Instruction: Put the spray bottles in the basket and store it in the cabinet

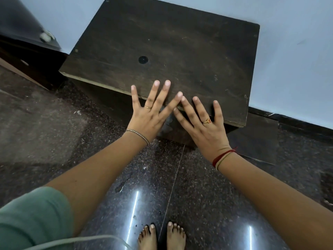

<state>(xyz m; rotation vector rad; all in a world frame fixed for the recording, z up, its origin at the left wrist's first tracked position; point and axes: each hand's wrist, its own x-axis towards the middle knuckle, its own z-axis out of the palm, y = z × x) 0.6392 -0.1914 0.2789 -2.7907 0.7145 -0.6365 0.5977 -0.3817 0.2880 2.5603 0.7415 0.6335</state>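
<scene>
A low dark wooden cabinet (pixel 180 51) stands against the pale wall, seen from above, its flat top bare except for a small round black hole. My left hand (pixel 151 114) and my right hand (pixel 203 123) are held out flat over its front edge, palms down, fingers spread, index fingertips almost touching. Neither hand holds anything. No spray bottle and no basket are in view. The cabinet's front face is mostly hidden beneath its top and my hands.
Dark speckled polished floor (pixel 198 195) runs below me, with my bare feet (pixel 162 235) near the bottom edge. Dark furniture (pixel 27 56) sits at the far left beside the cabinet. A black skirting (pixel 292 121) lines the wall at the right.
</scene>
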